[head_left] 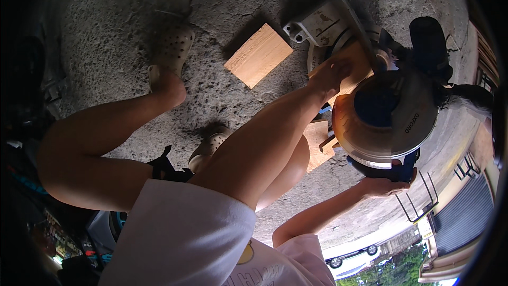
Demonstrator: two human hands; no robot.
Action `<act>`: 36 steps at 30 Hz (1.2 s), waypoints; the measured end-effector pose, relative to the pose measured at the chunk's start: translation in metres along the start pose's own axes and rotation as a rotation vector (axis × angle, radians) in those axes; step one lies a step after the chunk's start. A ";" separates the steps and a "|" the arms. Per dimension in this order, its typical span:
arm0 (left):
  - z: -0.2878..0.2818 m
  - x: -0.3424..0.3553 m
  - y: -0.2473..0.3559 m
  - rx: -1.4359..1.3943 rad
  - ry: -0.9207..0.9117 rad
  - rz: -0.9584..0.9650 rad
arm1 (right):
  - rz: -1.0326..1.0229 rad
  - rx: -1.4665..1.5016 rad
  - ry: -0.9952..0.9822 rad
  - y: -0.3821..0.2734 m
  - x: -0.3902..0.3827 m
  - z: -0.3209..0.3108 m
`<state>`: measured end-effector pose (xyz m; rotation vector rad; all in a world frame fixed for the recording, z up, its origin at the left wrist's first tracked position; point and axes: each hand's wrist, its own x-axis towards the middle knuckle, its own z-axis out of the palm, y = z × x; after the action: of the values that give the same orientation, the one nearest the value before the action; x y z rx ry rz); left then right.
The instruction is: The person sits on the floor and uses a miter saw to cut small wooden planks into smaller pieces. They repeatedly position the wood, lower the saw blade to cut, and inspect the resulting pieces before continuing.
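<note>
A miter saw (pixel 415 116) with a round, clear-and-grey blade guard stands on the ground to my right. My left hand (pixel 333 77) holds a wooden board (pixel 353 61) down on the saw's metal base (pixel 324 25); its fingers are partly in shadow. Warm light shows on the board and through the guard. Around the saw's dark blue handle (pixel 389 168), my right hand (pixel 390 186) is closed. The guard hides the blade and where it meets the board. A cut wooden block (pixel 259 55) lies on the concrete left of the base.
More wood pieces (pixel 319 140) lie below the board, near my knee. My feet in beige clogs (pixel 174 47) rest on rough, cracked concrete (pixel 116 37). A black metal rack (pixel 418 201), a grey shutter (pixel 465 222) and a parked car (pixel 352 259) are farther off.
</note>
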<state>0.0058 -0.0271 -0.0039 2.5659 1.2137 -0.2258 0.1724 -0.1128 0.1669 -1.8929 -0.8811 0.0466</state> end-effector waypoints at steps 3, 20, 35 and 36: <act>-0.001 0.001 0.000 -0.039 0.007 0.002 | -0.025 -0.028 0.013 -0.002 -0.001 0.001; -0.005 0.000 -0.001 -0.027 -0.002 0.041 | -0.013 -0.008 0.024 -0.001 -0.003 0.001; 0.014 0.009 0.004 -0.133 0.064 -0.042 | -0.087 -0.219 0.086 -0.001 -0.005 0.000; 0.016 0.009 0.004 -0.170 0.087 -0.051 | -0.058 -0.178 0.072 -0.001 -0.005 0.000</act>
<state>0.0149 -0.0281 -0.0211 2.4230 1.2727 -0.0203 0.1684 -0.1160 0.1658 -2.0192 -0.9155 -0.1390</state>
